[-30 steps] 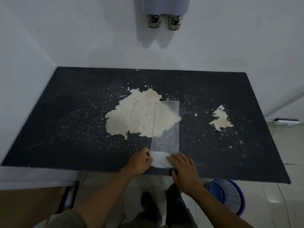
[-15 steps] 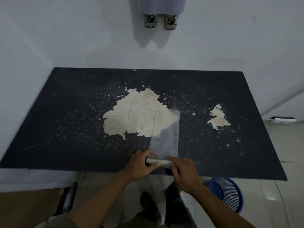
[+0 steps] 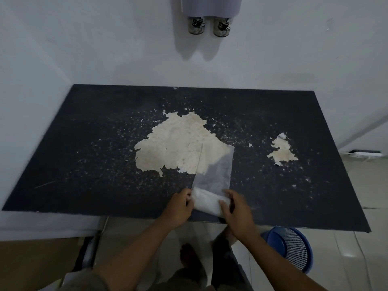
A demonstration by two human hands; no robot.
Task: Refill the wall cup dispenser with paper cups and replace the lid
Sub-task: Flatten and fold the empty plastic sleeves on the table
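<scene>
One black desk stands against the white wall, its top worn through in two pale patches, a large one near the middle and a small one to its right. One wall cup dispenser hangs above the desk's far edge, and two paper cups with a coffee-cup print stick out of its bottom side by side. One clear plastic sleeve lies flat on the desk, running from the large patch toward the near edge. Its near end is folded over into a whitish flap, gripped from both sides: the left hand curls its fingers around the flap's left edge, and the right hand pinches its right edge. One blue mesh basket sits on the floor below the desk's near right corner.

Half a second ago the sleeve's end was rolled into a tight thin tube between the hands; now it shows as a broader, looser fold, tilted down to the right.
</scene>
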